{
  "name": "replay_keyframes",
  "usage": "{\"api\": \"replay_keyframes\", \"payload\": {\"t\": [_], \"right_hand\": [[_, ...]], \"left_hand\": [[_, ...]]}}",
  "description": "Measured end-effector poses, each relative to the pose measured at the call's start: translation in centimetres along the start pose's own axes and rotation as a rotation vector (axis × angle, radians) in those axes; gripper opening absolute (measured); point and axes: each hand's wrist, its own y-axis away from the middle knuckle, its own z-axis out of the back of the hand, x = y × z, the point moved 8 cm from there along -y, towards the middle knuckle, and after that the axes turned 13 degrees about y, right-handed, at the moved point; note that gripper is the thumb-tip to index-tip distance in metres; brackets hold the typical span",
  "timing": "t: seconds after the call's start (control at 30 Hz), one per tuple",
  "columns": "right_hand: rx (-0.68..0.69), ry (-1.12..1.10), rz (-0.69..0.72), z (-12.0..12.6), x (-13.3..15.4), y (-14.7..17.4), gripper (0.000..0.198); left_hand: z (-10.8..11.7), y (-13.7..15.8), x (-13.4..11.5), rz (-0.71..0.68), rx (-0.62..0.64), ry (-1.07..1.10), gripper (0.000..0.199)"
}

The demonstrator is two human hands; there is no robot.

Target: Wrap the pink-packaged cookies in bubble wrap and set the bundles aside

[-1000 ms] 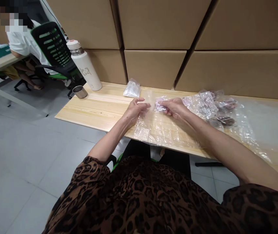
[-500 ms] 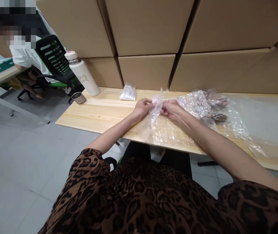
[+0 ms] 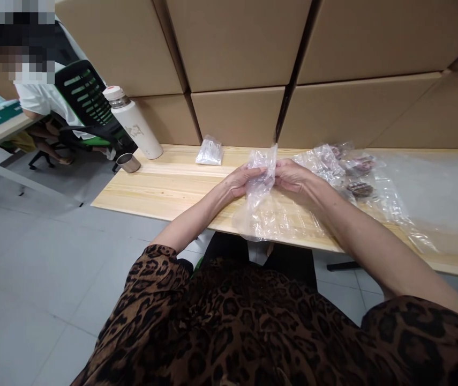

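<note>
Between my hands is a clear plastic bag (image 3: 261, 201), its upper edge raised and its lower part spread over the table's front edge. My left hand (image 3: 241, 180) grips the bag's left side, thumb laid across the film. On the other side my right hand (image 3: 292, 174) is closed on the bag, its fingertips partly behind the plastic. Close to the right hand lie clear bags with small dark and pinkish contents; one brownish packet (image 3: 359, 189) rests near my right forearm.
Cardboard boxes (image 3: 237, 115) stand stacked along the back of the wooden table (image 3: 152, 187). A white thermos (image 3: 138, 128), a metal cup (image 3: 128, 162) and a small silvery packet (image 3: 210, 150) stand to the left. Plastic sheeting (image 3: 441, 198) covers the right end. A person in a white sleeve (image 3: 34, 96) sits far left.
Both hands have shifted slightly right with the bag's upper edge. More film now shows spread between them, and the left thumb lies further across it.
</note>
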Motion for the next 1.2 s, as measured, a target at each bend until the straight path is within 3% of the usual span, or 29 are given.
{"api": "replay_keyframes", "payload": {"t": [0.07, 0.23, 0.47, 0.57, 0.67, 0.77, 0.83, 0.9, 1.0, 1.1, 1.17, 1.2], "right_hand": [[0.003, 0.014, -0.016, 0.1, 0.1, -0.1, 0.022], [-0.261, 0.028, 0.056, 2.0, 0.6, 0.1, 0.029], [-0.036, 0.02, 0.055, 1.2, 0.4, 0.6, 0.019], [-0.18, 0.158, 0.151, 3.0, 0.9, 1.6, 0.019], [-0.338, 0.299, 0.236, 3.3, 0.8, 4.2, 0.056], [-0.272, 0.5, 0.236, 1.0, -1.1, 7.2, 0.108], [-0.231, 0.561, 0.247, 0.5, -2.6, 9.0, 0.121], [-0.218, 0.514, 0.247, 1.9, -3.9, 10.2, 0.107], [-0.288, 0.423, 0.192, 6.5, -4.9, 11.6, 0.075], [-0.595, 0.51, 0.22, 9.8, -3.2, 14.5, 0.051], [-0.738, 0.631, 0.36, 8.0, -1.0, 16.9, 0.048], [-0.725, 0.679, 0.449, 5.9, -0.3, 17.6, 0.051]], "left_hand": [[-0.1, 0.0, 0.2, 0.003, -0.009, 0.014, 0.017], [0.1, -0.2, 0.6, 0.01, -0.01, 0.09, 0.012], [1.3, -0.9, 0.6, -0.04, -0.097, 0.095, 0.016], [1.6, -0.9, 0.4, -0.109, -0.142, 0.112, 0.014], [2.0, -0.8, 0.1, -0.2, -0.203, 0.123, 0.021], [2.2, -0.5, -0.2, -0.268, -0.232, 0.118, 0.023], [2.2, -0.4, -0.2, -0.282, -0.24, 0.123, 0.023], [2.3, -0.3, -0.1, -0.282, -0.257, 0.133, 0.025], [2.6, -0.4, -0.2, -0.294, -0.285, 0.148, 0.026], [3.0, -0.5, -0.3, -0.313, -0.326, 0.162, 0.025], [3.1, -0.5, -0.4, -0.317, -0.344, 0.156, 0.024], [3.0, -0.4, -0.4, -0.318, -0.348, 0.148, 0.023]]}}
